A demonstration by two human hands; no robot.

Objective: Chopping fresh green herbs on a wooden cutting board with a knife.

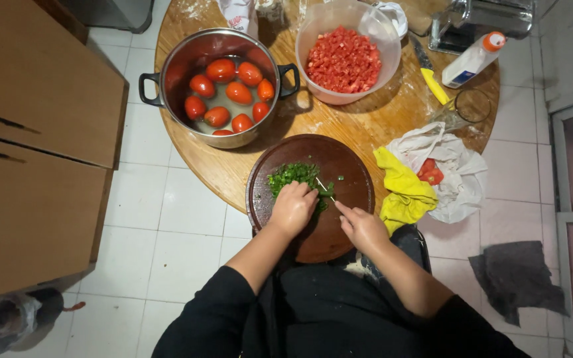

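Note:
A round dark wooden cutting board [346,166] lies at the near edge of the round wooden table [379,122]. A pile of chopped green herbs [293,174] sits on it. My left hand [292,209] is curled over the herbs, pressing them down. My right hand [362,227] grips a knife [325,188] whose thin blade points up-left into the herbs, just beside my left fingers.
A steel pot [167,73] of whole tomatoes in water stands behind the board. A white bowl [379,30] holds diced tomato. A yellow cloth [402,192], a white plastic bag [459,179], a yellow-handled knife [430,76], a squeeze bottle [472,59] and a glass [465,109] lie right. A brown cabinet [34,132] stands left.

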